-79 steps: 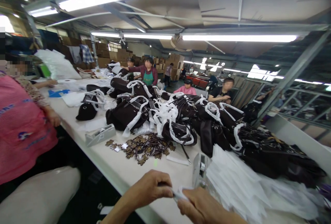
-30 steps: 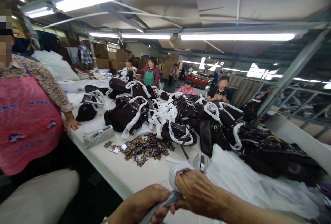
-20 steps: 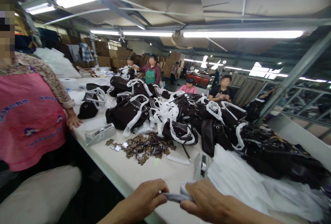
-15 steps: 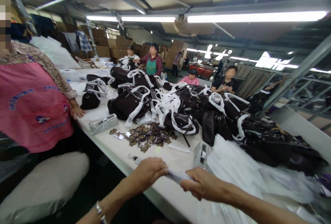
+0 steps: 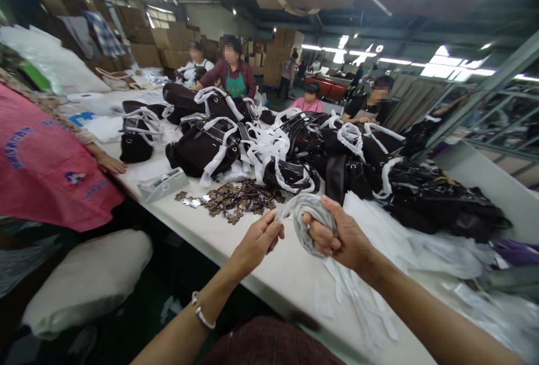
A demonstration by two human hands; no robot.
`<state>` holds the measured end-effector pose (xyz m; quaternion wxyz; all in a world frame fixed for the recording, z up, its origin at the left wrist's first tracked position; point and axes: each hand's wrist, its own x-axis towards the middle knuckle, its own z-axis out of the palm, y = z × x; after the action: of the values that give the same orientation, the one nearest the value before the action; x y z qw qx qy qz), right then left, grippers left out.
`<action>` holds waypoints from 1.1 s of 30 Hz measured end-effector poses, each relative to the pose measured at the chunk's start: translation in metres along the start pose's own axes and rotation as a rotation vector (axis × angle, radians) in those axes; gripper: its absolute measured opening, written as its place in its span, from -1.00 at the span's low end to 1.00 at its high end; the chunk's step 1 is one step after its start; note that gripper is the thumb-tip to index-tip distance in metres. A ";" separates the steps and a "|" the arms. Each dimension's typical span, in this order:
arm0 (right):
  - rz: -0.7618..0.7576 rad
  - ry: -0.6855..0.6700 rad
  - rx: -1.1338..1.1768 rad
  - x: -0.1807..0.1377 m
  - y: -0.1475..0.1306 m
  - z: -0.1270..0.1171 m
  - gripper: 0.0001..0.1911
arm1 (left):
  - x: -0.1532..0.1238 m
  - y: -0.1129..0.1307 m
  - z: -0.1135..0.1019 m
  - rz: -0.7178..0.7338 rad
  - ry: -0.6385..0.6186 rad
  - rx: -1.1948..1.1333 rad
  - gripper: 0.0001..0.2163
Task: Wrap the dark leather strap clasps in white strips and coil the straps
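Note:
A grey-white coiled strap [image 5: 301,222], which looks wrapped in thin white material, is held above the table edge. My right hand [image 5: 347,236] is closed around the coil, its fingers curled through the middle. On the coil's left side, my left hand [image 5: 256,241] pinches the loose end between thumb and fingers. Just beyond the hands lies a heap of bronze flower-shaped tags with dark cords [image 5: 238,199]. Behind it sit dark brown handbags [image 5: 200,149] with handles wrapped in white. White wrapping sheets [image 5: 374,236] are spread beside my right hand.
A grey tape dispenser [image 5: 164,185] stands near the table's left edge. A co-worker in a pink apron [image 5: 50,163] stands at left, one hand on the table [image 5: 138,171]. A stuffed pale sack [image 5: 88,281] lies below. Several people work across the table.
A stretched strip between my hands is now a coil in my right hand. Both hands are raised slightly. The view has tilted down, and the right-hand tape dispenser is hidden.

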<state>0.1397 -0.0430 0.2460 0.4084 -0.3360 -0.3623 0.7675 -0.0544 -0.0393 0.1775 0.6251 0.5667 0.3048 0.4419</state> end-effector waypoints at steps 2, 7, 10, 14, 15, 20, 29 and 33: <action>-0.068 0.041 0.081 0.001 0.002 0.000 -0.44 | -0.004 -0.003 0.011 0.050 0.060 0.173 -0.66; -0.183 0.076 0.267 0.010 0.010 0.006 -0.47 | -0.007 -0.013 0.049 0.035 0.242 0.001 -0.66; -0.230 0.080 0.336 0.017 0.011 0.006 -0.46 | -0.002 -0.011 0.060 0.014 0.310 -0.253 -0.67; -0.280 0.063 0.393 0.022 0.011 0.003 -0.41 | 0.006 -0.006 0.060 0.011 0.369 -0.415 -0.68; -0.287 0.058 0.404 0.023 0.012 0.002 -0.39 | 0.007 -0.006 0.060 0.001 0.380 -0.448 -0.67; -0.344 0.062 0.469 0.025 0.015 0.000 -0.38 | 0.006 -0.004 0.066 -0.033 0.382 -0.619 -0.65; -0.325 -0.080 0.718 0.024 0.017 -0.011 -0.46 | 0.000 -0.004 0.068 -0.162 0.231 -0.773 -0.56; -0.262 -0.193 0.888 0.025 0.022 -0.018 -0.46 | 0.000 -0.006 0.074 -0.135 0.213 -0.666 -0.65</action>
<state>0.1350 -0.0249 0.2126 0.5704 -0.0075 -0.0744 0.8179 0.0123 -0.0713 0.1846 0.7681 0.2612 0.2441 0.5312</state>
